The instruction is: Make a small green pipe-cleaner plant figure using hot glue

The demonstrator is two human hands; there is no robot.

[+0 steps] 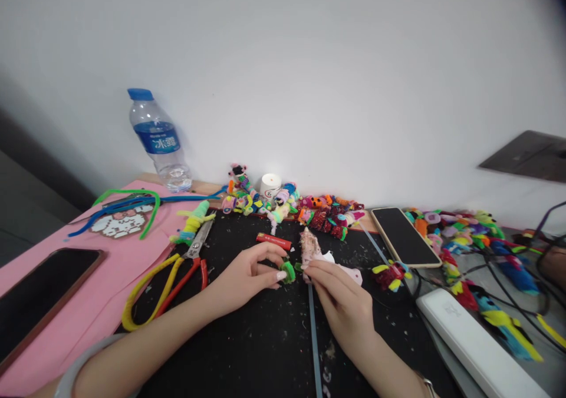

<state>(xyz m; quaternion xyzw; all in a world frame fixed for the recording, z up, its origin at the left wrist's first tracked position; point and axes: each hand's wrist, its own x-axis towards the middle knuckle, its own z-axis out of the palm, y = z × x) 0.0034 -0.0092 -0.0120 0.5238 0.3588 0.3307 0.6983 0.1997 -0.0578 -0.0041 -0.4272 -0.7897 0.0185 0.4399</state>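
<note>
My left hand (247, 275) rests on the black mat (265, 339), its thumb and fingers pinched on a small green fuzzy piece (288, 272). My right hand (336, 292) is closed beside it, fingertips touching the same green piece, and it holds a pale pink fuzzy figure (311, 246) that sticks up behind the knuckles. A thin grey stick (315, 345) runs down the mat under my right hand. A red lighter (274, 241) lies just behind my left fingers.
Red-handled scissors (194, 255) and a yellow pipe cleaner loop (145, 295) lie left. A water bottle (159, 141), white candle (270, 186) and several fuzzy figures (327, 212) line the wall. Phones (403, 236) (42, 295), a white power strip (477, 345) and cables sit around.
</note>
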